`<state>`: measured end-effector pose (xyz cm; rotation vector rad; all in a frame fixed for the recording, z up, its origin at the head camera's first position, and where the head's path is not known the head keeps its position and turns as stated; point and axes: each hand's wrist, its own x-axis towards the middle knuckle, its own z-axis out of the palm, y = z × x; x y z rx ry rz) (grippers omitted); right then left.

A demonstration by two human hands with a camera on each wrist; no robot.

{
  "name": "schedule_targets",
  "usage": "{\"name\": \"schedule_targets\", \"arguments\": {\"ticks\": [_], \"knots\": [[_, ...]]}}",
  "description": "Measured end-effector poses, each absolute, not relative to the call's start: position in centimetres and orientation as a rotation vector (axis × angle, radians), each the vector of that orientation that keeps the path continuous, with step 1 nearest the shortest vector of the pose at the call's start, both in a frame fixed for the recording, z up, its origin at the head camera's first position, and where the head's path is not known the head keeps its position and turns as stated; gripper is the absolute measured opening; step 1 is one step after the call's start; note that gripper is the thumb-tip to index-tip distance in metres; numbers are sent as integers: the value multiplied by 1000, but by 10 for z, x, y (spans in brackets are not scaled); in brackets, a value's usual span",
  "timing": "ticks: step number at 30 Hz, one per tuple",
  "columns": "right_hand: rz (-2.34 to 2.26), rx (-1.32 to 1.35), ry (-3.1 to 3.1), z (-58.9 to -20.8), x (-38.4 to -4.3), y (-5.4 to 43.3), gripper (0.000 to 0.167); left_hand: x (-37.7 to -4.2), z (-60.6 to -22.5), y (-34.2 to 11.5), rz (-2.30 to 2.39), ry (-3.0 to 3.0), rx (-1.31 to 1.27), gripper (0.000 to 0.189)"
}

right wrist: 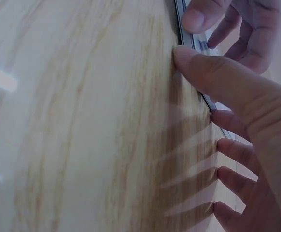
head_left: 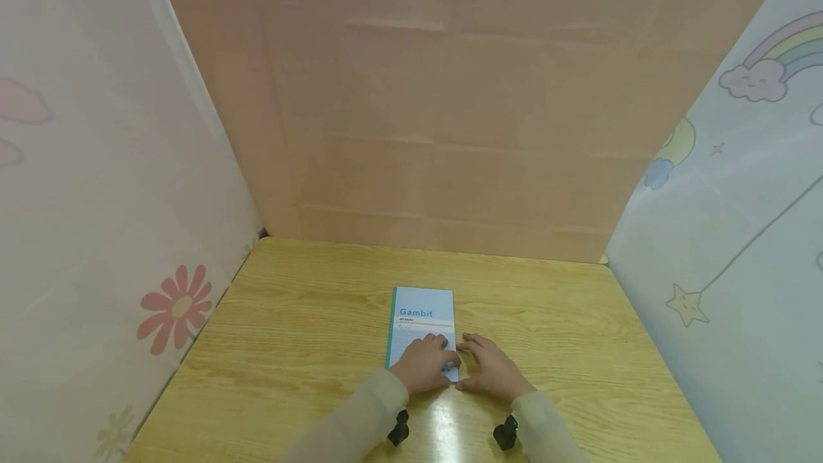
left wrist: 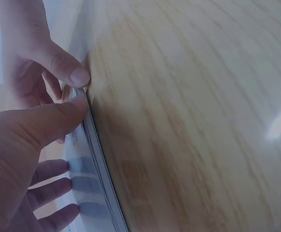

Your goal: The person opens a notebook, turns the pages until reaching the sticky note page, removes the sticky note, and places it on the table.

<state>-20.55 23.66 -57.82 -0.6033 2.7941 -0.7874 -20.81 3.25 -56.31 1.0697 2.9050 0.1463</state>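
The Gambit notebook (head_left: 421, 309) lies flat on the wood-grain table (head_left: 308, 306), long axis running front to back, its near right corner between the hands. The left hand (head_left: 421, 364) is nearer, over the notebook, fingers loosely spread and gripping nothing; the right hand (head_left: 494, 370), part-open and holding nothing, sits just beside the right edge.
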Motion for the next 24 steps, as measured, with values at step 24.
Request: {"name": "schedule_targets", "arguments": {"ticks": [24], "knots": [[-791,-625,2797,-580,-205,238,76,-206,-545,24,376,2794,1087,29]]}}
